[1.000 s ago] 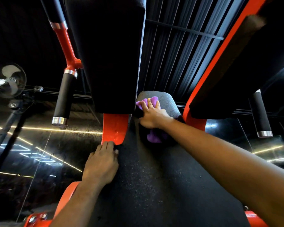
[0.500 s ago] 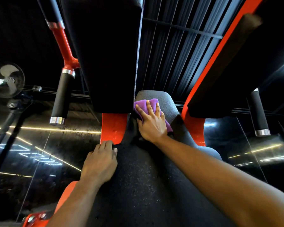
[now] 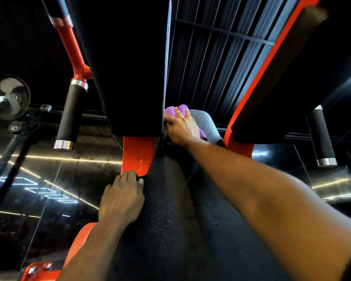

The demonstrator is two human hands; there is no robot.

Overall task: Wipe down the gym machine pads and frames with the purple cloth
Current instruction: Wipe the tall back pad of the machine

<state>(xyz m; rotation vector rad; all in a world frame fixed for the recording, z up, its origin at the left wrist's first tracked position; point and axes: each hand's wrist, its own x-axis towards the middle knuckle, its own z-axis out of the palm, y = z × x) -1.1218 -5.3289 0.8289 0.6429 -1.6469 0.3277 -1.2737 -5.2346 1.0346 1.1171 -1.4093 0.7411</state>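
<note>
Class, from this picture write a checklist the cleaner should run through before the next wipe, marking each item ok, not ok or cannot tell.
1. Purple cloth under right hand: ok, pressed on the grey pad.
2. Cloth spread flat: not ok, bunched beyond the hand.
3. Left hand braced: ok, resting on the dark pad by the red bracket.
4. Red bracket wiped: cannot tell.

Bunched purple cloth (image 3: 180, 109) on the grey pad's (image 3: 206, 122) far end, just beside the big black pad (image 3: 130, 67)
</note>
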